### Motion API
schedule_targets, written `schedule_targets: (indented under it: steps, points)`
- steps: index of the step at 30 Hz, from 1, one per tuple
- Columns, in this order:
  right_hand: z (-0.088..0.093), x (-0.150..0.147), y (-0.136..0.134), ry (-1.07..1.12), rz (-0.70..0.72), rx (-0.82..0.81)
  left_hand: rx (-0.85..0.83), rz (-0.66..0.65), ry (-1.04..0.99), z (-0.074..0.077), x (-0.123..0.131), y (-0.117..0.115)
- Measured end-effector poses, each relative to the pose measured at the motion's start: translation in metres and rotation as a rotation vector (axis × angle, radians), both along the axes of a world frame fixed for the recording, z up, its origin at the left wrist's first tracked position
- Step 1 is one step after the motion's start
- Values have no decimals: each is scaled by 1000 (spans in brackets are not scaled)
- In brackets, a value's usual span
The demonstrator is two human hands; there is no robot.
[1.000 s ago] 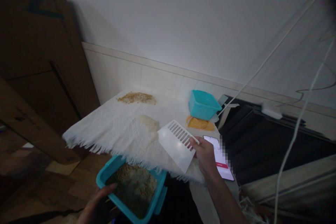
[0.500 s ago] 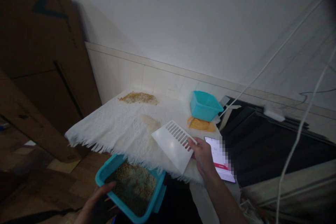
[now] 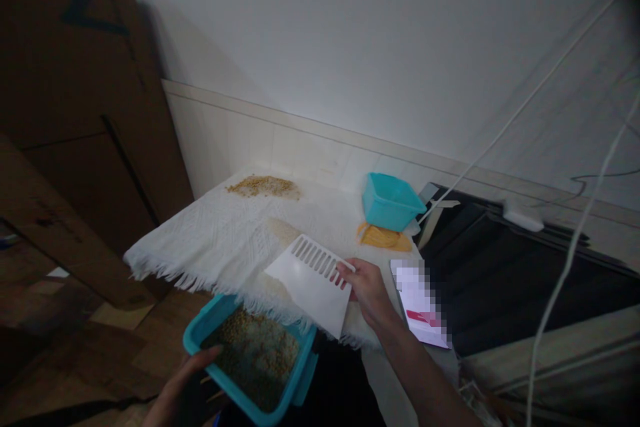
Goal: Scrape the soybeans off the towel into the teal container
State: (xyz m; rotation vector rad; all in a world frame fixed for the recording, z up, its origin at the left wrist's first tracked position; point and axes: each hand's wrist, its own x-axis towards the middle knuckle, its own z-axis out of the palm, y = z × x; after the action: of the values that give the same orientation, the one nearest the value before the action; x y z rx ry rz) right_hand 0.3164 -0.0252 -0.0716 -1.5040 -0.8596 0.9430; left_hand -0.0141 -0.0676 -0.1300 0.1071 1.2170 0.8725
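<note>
My right hand (image 3: pixel 367 290) grips the edge of a white slotted plastic scraper (image 3: pixel 313 287), thumb on top near the slots. The scraper lies low over the front of the white tablecloth (image 3: pixel 215 233), beside a patch of pale grains (image 3: pixel 280 230). Below the table's front edge, my left hand (image 3: pixel 193 373) holds the near-left rim of a turquoise bin (image 3: pixel 295 383), thumb inside and fingers mostly hidden. Yellowish and pale grains (image 3: pixel 260 347) cover the bin's bottom. Farther back on the cloth is a heap of yellow grains (image 3: pixel 263 185).
A second turquoise bin (image 3: pixel 393 203) stands at the table's back right, with an orange-yellow cloth-like item (image 3: pixel 384 237) before it. A lit phone (image 3: pixel 420 307) lies at the right edge. Large cardboard boxes (image 3: pixel 75 93) stand left; white cables (image 3: pixel 560 287) hang at right.
My right hand has moved the scraper left and slightly toward the front edge, over the pale grains. My left hand and the bin have barely moved.
</note>
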Motion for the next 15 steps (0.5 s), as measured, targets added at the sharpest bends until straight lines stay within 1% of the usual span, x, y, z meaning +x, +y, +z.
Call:
schedule_targets:
  steps: [3, 6, 10, 12, 15]
  points:
    - [11, 7, 8, -49, -35, 45, 4, -17, 9, -2, -1, 1]
    - [18, 11, 22, -106, -55, 105, 16, -25, 21, -10, -4, 4]
    - [16, 6, 31, -114, 12, 113, 15, -28, 40, -21, -9, 6]
    - [14, 1, 30, -126, 43, 110, 24, -33, 45, -21, -11, 6]
    - [11, -8, 22, -124, 93, 106, 43, -30, 64, -16, -13, 5]
